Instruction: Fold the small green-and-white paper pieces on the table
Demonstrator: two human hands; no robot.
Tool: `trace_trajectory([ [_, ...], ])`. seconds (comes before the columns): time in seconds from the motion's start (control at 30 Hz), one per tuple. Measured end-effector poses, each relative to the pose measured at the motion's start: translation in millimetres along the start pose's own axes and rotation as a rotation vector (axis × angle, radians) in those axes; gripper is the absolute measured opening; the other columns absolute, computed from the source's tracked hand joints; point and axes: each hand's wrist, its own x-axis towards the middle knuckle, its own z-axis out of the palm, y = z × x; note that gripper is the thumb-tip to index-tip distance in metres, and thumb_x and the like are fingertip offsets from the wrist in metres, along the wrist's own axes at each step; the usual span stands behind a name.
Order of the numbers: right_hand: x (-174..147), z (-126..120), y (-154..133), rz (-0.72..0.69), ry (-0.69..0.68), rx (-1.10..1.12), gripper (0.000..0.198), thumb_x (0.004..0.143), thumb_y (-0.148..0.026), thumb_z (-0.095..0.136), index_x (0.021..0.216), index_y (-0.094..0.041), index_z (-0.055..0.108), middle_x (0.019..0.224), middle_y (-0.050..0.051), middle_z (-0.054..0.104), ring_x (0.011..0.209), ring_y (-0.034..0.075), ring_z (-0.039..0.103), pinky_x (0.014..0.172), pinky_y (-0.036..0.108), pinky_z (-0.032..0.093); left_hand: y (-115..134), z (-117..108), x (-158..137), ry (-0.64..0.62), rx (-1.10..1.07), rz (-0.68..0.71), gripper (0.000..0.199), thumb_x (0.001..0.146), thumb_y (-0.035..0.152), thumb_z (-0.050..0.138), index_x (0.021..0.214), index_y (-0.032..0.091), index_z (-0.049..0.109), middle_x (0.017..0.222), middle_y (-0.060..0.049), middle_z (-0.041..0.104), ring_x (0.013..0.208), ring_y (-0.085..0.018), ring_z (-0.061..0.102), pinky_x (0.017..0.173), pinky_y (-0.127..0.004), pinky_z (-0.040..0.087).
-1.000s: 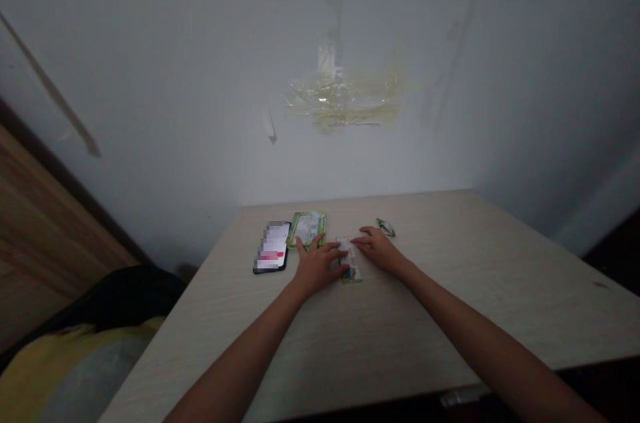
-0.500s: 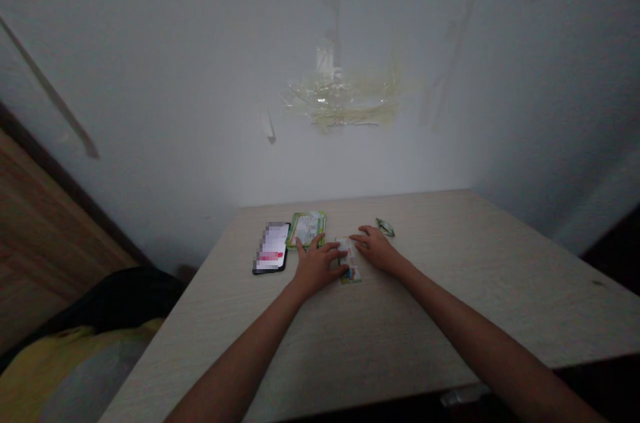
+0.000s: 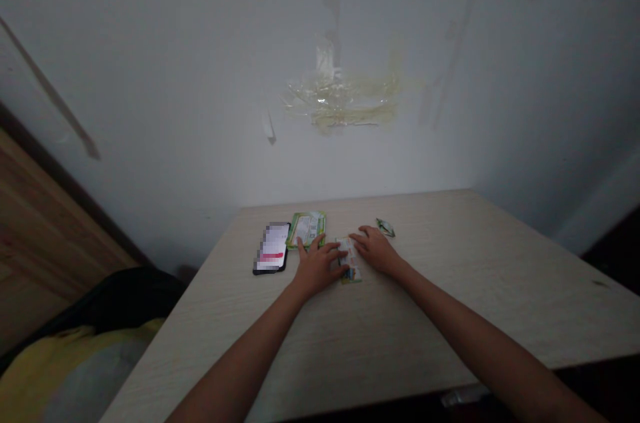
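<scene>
A small printed paper packet lies flat on the table between my two hands. My left hand is spread, with fingertips on the packet's left edge and other fingers close to a green and white printed packet behind it. From the other side, my right hand rests its fingertips at the packet's upper right edge, fingers stretched out. Just beyond the right hand sits a small crumpled green wrapper. A phone with a lit screen lies left of the green packet.
The pale wood table meets a grey wall at its back. Shiny clear tape sticks to the wall. Yellow and grey fabric and a dark item lie at the left, beside a wooden panel.
</scene>
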Motion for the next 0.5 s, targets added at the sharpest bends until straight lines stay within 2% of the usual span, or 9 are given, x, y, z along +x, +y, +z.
trace_trajectory([
  [0.2, -3.6, -2.3, -0.7, -0.034, 0.034, 0.026, 0.037, 0.095, -0.031, 0.049, 0.129, -0.022, 0.059, 0.128, 0.015, 0.054, 0.119, 0.026, 0.048, 0.103, 0.043, 0.037, 2.0, -0.1, -1.1, 0.003, 0.006, -0.007, 0.034, 0.086, 0.055, 0.054, 0.118, 0.046, 0.060, 0.136, 0.005, 0.056, 0.139, -0.033, 0.029, 0.104, -0.078, -0.006],
  [0.5, -5.1, -6.6, 0.6, -0.068, 0.056, 0.135, 0.024, 0.092, -0.027, 0.053, 0.104, -0.021, 0.074, 0.122, 0.013, 0.058, 0.113, 0.023, 0.054, 0.099, 0.040, 0.042, 3.8, -0.6, -1.1, 0.004, 0.011, -0.026, 0.034, 0.086, 0.056, 0.052, 0.118, 0.047, 0.059, 0.138, 0.007, 0.055, 0.139, -0.036, 0.028, 0.101, -0.080, -0.008],
])
